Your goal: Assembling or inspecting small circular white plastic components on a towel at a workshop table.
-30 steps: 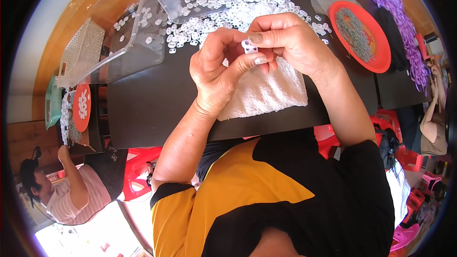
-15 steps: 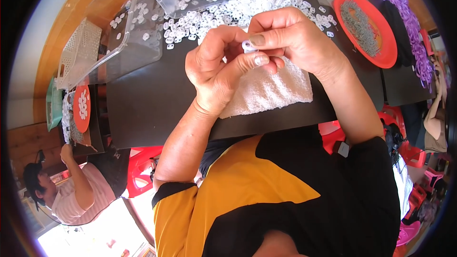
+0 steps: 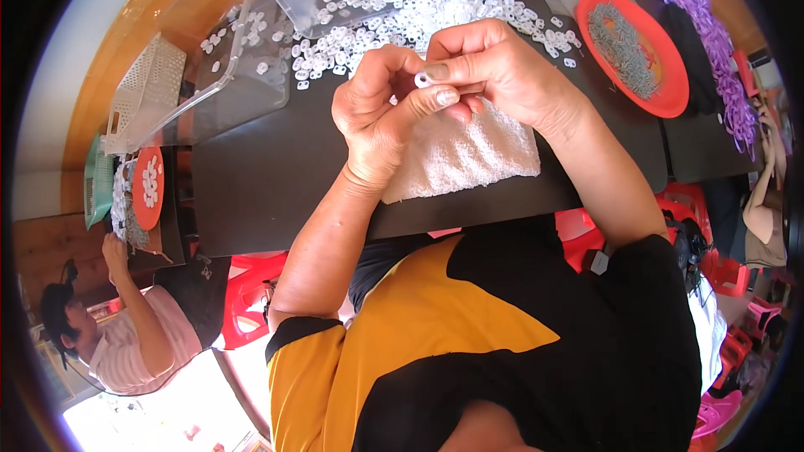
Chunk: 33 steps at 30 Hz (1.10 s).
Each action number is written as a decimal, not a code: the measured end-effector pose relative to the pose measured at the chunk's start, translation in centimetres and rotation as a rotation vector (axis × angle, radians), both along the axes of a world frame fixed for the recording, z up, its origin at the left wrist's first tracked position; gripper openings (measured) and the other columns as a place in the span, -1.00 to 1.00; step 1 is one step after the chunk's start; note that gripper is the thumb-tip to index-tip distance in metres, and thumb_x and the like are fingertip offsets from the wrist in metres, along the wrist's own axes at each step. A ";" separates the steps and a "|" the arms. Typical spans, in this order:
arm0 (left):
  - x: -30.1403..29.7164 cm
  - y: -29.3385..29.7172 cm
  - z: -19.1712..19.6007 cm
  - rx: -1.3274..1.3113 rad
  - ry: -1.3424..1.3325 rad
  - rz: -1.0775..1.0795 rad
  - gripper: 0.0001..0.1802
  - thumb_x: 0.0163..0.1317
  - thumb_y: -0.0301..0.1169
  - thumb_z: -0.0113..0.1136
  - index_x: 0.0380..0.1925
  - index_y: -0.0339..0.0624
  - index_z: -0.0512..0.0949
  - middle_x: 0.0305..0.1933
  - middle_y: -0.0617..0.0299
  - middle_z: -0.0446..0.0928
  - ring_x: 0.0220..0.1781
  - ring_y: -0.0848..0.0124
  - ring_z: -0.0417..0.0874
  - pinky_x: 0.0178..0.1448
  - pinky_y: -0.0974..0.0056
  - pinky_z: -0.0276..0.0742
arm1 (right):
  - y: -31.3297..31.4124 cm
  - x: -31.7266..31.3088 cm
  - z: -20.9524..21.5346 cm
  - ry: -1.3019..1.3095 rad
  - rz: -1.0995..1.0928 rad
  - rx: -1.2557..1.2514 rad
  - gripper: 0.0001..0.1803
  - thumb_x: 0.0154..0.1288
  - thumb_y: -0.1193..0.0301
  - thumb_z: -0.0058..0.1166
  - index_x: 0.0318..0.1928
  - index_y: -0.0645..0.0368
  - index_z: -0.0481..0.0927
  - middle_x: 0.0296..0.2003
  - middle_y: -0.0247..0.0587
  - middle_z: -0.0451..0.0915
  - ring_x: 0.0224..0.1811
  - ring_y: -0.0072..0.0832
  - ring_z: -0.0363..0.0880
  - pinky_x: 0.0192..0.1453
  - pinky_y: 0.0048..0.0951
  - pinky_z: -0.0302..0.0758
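Note:
Close together above a white towel (image 3: 469,155), my two hands pinch one small white plastic piece (image 3: 422,80) with a round hole. My left hand (image 3: 381,113) is closed, its thumb pressing from below. From the right, my right hand (image 3: 494,67) has its thumb on the upper edge of the same piece. My fingers cover most of it, and whether anything else is in them I cannot tell. Just beyond the hands lies a heap of similar white pieces (image 3: 335,48) on the dark table (image 3: 260,176).
A clear plastic bin (image 3: 289,0) holding more pieces lies behind the heap. Another clear container (image 3: 222,88) is at left. On the right are a red plate (image 3: 672,88) of grey metal pins and purple ribbon (image 3: 712,42). A co-worker (image 3: 142,326) sits at left beside an orange plate (image 3: 149,216).
The view has shifted slightly. Both hands keep their grip on the piece, which now shows less between the thumbs, its hole turned a little.

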<state>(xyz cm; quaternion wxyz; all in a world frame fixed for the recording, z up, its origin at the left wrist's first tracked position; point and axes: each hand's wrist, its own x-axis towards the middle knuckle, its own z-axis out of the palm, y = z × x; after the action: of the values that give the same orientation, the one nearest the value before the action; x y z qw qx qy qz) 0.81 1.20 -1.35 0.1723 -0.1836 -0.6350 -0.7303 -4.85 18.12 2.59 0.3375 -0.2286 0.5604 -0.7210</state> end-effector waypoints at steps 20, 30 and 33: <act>-0.6 -0.2 0.9 0.110 -0.104 -0.044 -0.85 0.23 -0.63 0.27 -0.22 -0.38 0.52 -0.32 0.12 0.64 -0.32 0.43 0.67 -0.16 0.36 0.62 | -0.7 0.0 0.0 0.168 -0.331 0.135 -0.82 0.34 0.38 0.14 -0.35 0.24 0.62 -0.59 -0.36 0.53 -0.59 -0.58 0.53 -0.50 -0.63 0.33; -3.2 -2.1 -1.6 -0.491 0.130 0.778 -0.81 -0.04 -0.43 0.38 -0.40 -0.20 0.60 -0.34 0.12 0.55 -0.21 0.11 0.55 -0.12 0.09 0.51 | -14.5 -5.3 9.4 0.827 -0.357 0.112 -0.83 0.18 0.39 0.29 -0.43 0.22 0.62 -0.55 -0.18 0.64 -0.56 -0.42 0.58 -0.45 -0.36 0.52; -3.4 -2.7 -1.5 -0.670 0.075 0.942 -0.77 -0.04 -0.38 0.40 -0.34 -0.15 0.64 -0.20 0.14 0.55 -0.03 0.08 0.49 0.03 0.07 0.48 | -18.8 -6.9 8.4 0.984 -0.292 0.195 -0.83 0.10 0.41 0.29 -0.44 0.27 0.63 -0.55 -0.11 0.63 -0.51 -0.41 0.61 -0.40 -0.34 0.53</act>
<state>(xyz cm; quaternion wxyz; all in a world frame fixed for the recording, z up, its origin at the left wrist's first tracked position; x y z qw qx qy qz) -2.62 -1.46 -2.89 0.4335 0.0486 -0.8382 -0.3273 -11.75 -0.66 10.96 -0.0500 -0.4275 0.7432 -0.5123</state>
